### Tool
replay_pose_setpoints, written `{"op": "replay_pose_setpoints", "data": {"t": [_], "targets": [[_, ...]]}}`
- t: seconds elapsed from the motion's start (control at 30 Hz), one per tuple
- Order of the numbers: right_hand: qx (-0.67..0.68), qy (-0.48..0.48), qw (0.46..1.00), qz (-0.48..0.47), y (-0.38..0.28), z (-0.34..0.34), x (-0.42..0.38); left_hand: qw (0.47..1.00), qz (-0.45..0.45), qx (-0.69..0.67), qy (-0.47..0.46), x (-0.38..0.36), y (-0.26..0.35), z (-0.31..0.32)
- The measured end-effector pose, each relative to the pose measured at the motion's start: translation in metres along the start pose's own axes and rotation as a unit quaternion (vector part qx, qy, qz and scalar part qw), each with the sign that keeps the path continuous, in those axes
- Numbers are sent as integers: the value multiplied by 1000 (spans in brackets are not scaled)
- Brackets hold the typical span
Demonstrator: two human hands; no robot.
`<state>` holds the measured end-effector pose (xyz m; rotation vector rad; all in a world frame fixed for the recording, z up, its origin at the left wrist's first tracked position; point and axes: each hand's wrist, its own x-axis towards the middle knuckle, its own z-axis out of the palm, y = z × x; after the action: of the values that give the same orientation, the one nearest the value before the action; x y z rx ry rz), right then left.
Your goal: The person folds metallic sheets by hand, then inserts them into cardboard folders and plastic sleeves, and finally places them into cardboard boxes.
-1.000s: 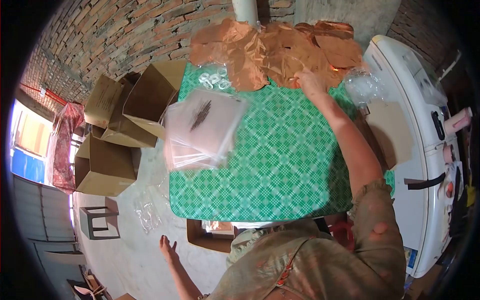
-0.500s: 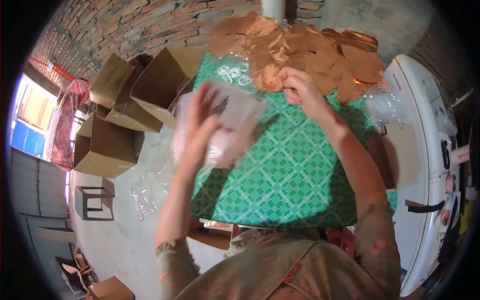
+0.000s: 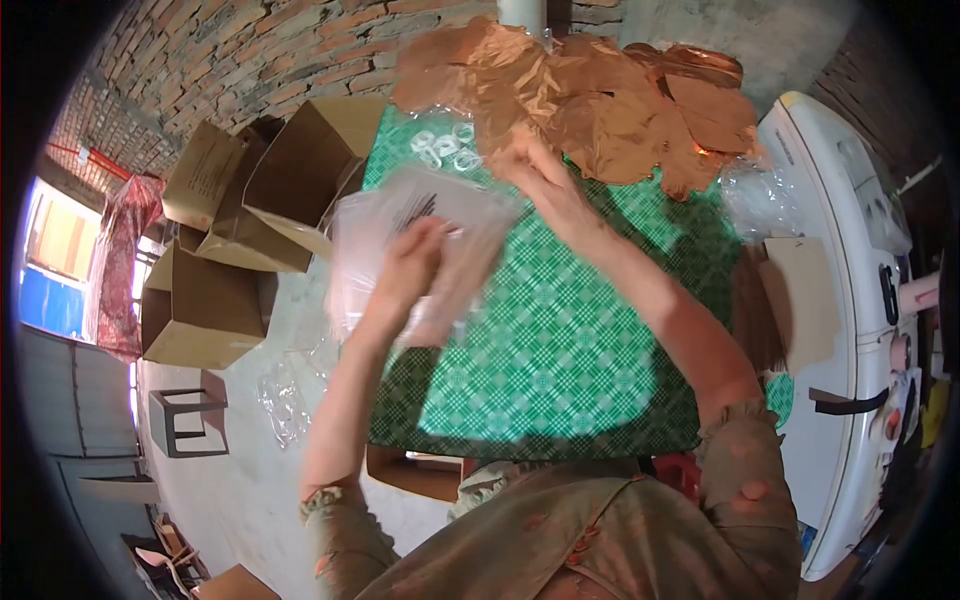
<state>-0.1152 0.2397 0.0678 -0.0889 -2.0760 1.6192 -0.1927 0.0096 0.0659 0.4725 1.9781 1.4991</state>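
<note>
A stack of clear plastic bags with dark print lies at the left side of the green checked tablecloth. Over it is my left hand, its fingers curled closed near the print; what they grip, if anything, is hidden. My right hand is smeared by motion at the near left edge of the copper-coloured foil sheets, so its fingers are hard to read. Several white rings lie just left of it, beyond the bags.
Open cardboard boxes stand on the floor to the left, near a small dark stool frame. Crumpled clear plastic lies at the table's right end, beside a white appliance. A brick wall rises behind.
My left hand has gone from spread fingers to a curled grip over the bags. My right hand has moved left and slightly down from the foil, towards the rings. The view has shifted slightly.
</note>
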Motion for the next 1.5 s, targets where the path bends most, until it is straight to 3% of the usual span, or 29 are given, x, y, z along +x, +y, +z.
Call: {"op": "replay_pose_setpoints", "data": {"t": [0.07, 0.1, 0.17, 0.23, 0.27, 0.3, 0.33, 0.37, 0.4, 0.47, 0.53, 0.57, 0.63, 0.67, 0.73, 0.8, 0.87, 0.93, 1.03, 1.17, 1.23, 1.37, 1.43, 1.5], "targets": [[-212, 68, 971, -84, 30, -25, 16, 973, 117, 142, 141, 9, -35, -62], [-307, 56, 945, -103, 39, -46, 17, 959, 131, 156, 196, 14, -53, -99], [-488, 31, 862, -135, 52, -98, 11, 948, 93, 148, 267, 18, -96, -190], [-565, -13, 824, -47, 56, -128, -6, 932, 76, 222, 276, 11, -137, -278], [-599, -36, 800, -3, 57, -137, -13, 919, -16, 329, 218, 3, -165, -333], [-602, -59, 796, 7, 60, -143, -16, 883, -109, 428, 156, -13, -188, -372], [-606, -82, 791, 16, 64, -149, -18, 856, -74, 509, 51, -45, -188, -384], [-611, -102, 785, 25, 68, -155, -17, 828, -79, 556, 16, -57, -190, -395], [-605, -73, 792, -30, 89, -161, -17, 797, -80, 599, -18, -69, -191, -406], [-585, -17, 799, -137, 142, -165, -20, 758, -170, 628, 50, -58, -207, -427], [-564, 19, 803, -192, 135, -158, -23, 904, -152, 358, 176, -54, -153, -372], [-551, 35, 804, -220, 129, -153, -24, 941, -138, 205, 233, -56, -130, -348], [-540, 29, 817, -198, 118, -149, -22, 833, -126, 526, 115, -26, -188, -431], [-536, 28, 822, -189, 114, -149, -19, 799, -181, 561, 117, -14, -172, -426], [-546, 27, 822, -162, 111, -150, -15, 739, -180, 630, 157, 2, -156, -414], [-551, 36, 823, -132, 110, -150, -15, 683, -73, 691, 226, 10, -150, -395], [-552, 52, 825, -107, 110, -149, -9, 719, -58, 642, 258, 19, -128, -357], [-531, 68, 842, -73, 106, -150, -1, 690, 82, 680, 235, 34, -115, -335], [-491, 71, 867, -43, 100, -158, 9, 715, 230, 620, 228, 72, -102, -313], [-395, 61, 914, 64, 101, -171, 20, 774, 331, 501, 201, 84, -29, -196], [-374, 70, 922, 70, 98, -174, 20, 785, 376, 462, 168, 95, -6, -149], [-331, 52, 934, 125, 89, -178, 22, 898, 327, 284, 72, 114, 31, -40], [-325, 46, 939, 100, 103, -181, 24, 883, 371, 285, 46, 135, 38, 9], [-328, 52, 939, 94, 106, -184, 28, 814, 487, 313, 36, 162, 42, 52]]}}
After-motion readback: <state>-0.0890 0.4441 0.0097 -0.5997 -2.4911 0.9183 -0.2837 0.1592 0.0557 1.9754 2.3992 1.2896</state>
